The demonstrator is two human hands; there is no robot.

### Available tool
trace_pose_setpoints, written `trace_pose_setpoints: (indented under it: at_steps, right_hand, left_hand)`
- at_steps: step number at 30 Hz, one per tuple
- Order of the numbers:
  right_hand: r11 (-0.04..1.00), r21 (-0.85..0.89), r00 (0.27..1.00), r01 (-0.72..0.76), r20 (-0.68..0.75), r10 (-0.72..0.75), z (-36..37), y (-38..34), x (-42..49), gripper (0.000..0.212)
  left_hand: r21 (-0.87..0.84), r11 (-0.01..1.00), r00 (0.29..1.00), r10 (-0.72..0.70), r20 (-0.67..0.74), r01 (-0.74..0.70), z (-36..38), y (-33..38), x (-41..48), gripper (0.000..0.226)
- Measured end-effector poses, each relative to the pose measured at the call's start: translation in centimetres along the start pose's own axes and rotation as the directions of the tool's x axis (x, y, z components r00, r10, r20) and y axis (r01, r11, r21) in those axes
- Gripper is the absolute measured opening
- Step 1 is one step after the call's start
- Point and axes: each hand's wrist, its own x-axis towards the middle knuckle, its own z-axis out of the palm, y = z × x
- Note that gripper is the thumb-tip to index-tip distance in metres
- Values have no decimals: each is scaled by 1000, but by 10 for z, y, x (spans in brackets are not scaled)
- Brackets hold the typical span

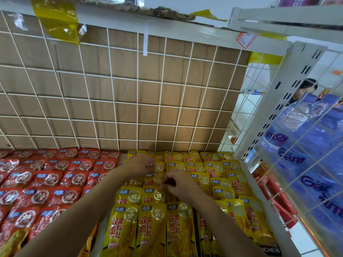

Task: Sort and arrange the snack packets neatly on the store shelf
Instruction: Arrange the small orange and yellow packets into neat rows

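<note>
Curled fingers of both hands meet the yellow packets (150,225) in the middle rows of the shelf (250,175): the left hand (142,165) reaches further back and the right hand (179,181) sits just beside it, nearer the front. Whether either hand truly pinches a packet or only nudges it cannot be told, as the fingertips hide the contact. The yellow packets lie flat in overlapping rows on the right half, with red packets (48,179) in similar rows on the left and a wire grid (137,89) behind. These look like light, soft, glossy pouches, likely to slide over each other and buckle if pushed mid-body. The sealed top edge or a corner seems the best hold, lifting slightly so the neighbouring rows stay undisturbed.
</note>
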Motion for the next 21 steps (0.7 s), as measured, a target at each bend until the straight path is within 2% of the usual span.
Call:
trace_pose_setpoints:
  at_steps: [8,11,15,21]
  right_hand:
    - [1000,0,1000,-3,11,3,1,2,1,14]
    - [1000,11,999,-22,-32,22,-1,3,0,14]
    - [988,109,971,-105,-203,126,-19,10,0,14]
    - [959,102,933,-264,-225,281,-44,33,-16,10]
  left_hand:
    - [3,1000,1000,-17,0,17,-1,1,0,18]
    - [-19,999,998,-42,-42,41,-3,1,-3,16]
    - [-48,998,981,-40,-190,32,-2,2,-7,17]
    - [13,1000,981,6,-196,-4,13,14,-3,28]
